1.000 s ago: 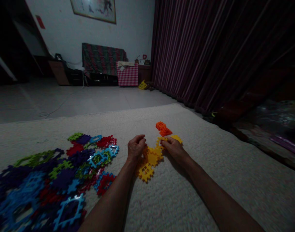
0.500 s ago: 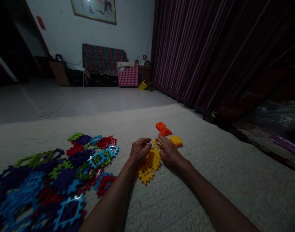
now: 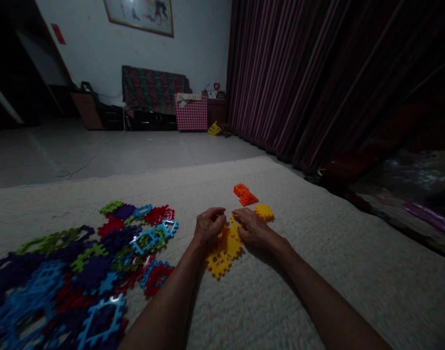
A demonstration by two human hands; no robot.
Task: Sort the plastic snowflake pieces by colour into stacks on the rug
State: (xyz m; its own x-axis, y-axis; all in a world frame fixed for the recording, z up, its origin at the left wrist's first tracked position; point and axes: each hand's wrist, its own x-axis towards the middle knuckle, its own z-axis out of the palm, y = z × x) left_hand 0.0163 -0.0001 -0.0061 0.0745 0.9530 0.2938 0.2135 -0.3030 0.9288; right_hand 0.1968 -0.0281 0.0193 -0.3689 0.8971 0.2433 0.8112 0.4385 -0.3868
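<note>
Several yellow interlocking toy tiles (image 3: 227,245) with notched edges lie overlapping on the quilted mat between my hands. My left hand (image 3: 208,226) is at their left side, its thumb and curved index finger apart with nothing visible between them. Its lower fingers are hidden. Opposite it, my right hand (image 3: 254,227) has its fingers bent over a yellow tile (image 3: 235,225) at the top of the group, covering part of it. Just beyond my right hand lies a separate yellow tile stack (image 3: 263,211). Farther back sit joined orange tiles (image 3: 245,193).
A wide heap of purple, blue, green and red tiles (image 3: 94,270) spreads over the left of the pale mat (image 3: 353,287). Dark purple curtains (image 3: 280,73) hang at the right. A checkered cloth (image 3: 191,114) covers something by the far wall.
My right hand's fingertips have drawn slightly back and left toward my left hand, uncovering more of the yellow stack beyond. The whole view has shifted a little; the tiles lie much as before.
</note>
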